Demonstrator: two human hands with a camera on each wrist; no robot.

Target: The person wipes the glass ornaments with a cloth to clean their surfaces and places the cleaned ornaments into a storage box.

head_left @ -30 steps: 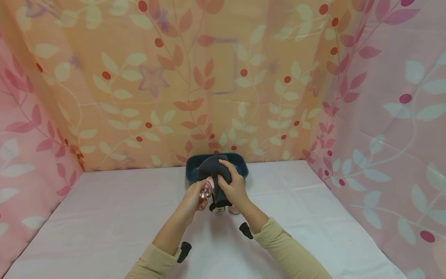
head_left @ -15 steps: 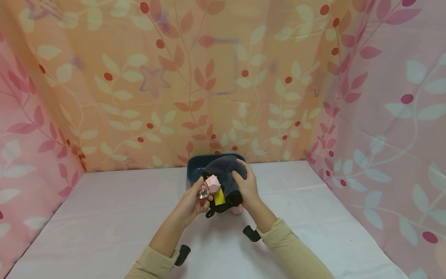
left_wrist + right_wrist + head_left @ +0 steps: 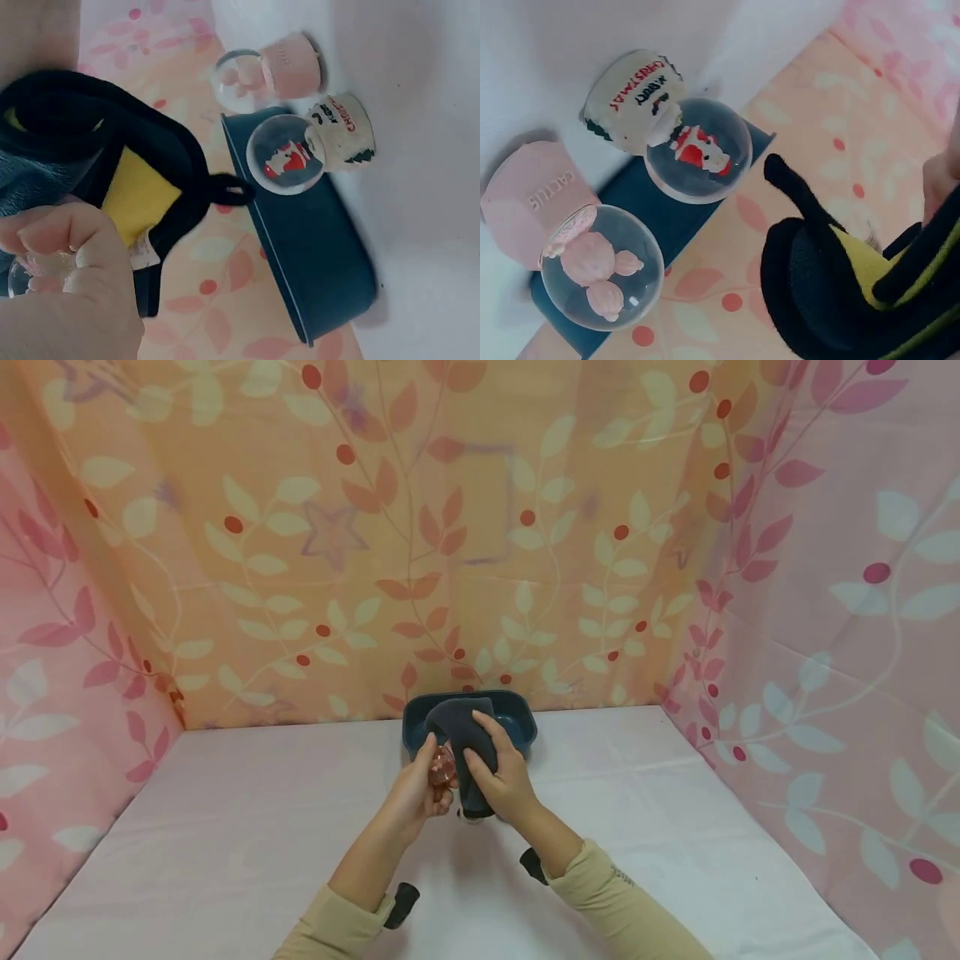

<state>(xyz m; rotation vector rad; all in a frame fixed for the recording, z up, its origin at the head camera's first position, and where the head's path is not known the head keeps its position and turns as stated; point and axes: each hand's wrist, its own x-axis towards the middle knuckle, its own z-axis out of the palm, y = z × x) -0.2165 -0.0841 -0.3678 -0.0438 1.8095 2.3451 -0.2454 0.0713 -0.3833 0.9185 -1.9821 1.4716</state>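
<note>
In the head view my left hand (image 3: pixel 411 789) holds a small snow globe (image 3: pixel 442 766) with a clear dome. My right hand (image 3: pixel 506 777) grips a dark grey cloth (image 3: pixel 456 718) that lies against the globe and covers part of it. The left wrist view shows the cloth's black edging, hanging loop and yellow underside (image 3: pixel 139 191), with my curled left fingers (image 3: pixel 60 240) close below. Little of the held globe shows there. The right wrist view has the folded cloth (image 3: pixel 802 277) at lower right, with my right hand mostly out of frame.
A dark blue rectangular tub (image 3: pixel 522 720) stands at the back of the white table (image 3: pixel 285 827). Close in front of it are a white Christmas snow globe (image 3: pixel 634 97) and a pink cactus snow globe (image 3: pixel 536 199). Patterned curtains (image 3: pixel 562 610) enclose the table.
Half a second ago the cloth was drawn right, baring the globe's pink base and the yellow underside. Now my right hand has brought it back left over the globe.
</note>
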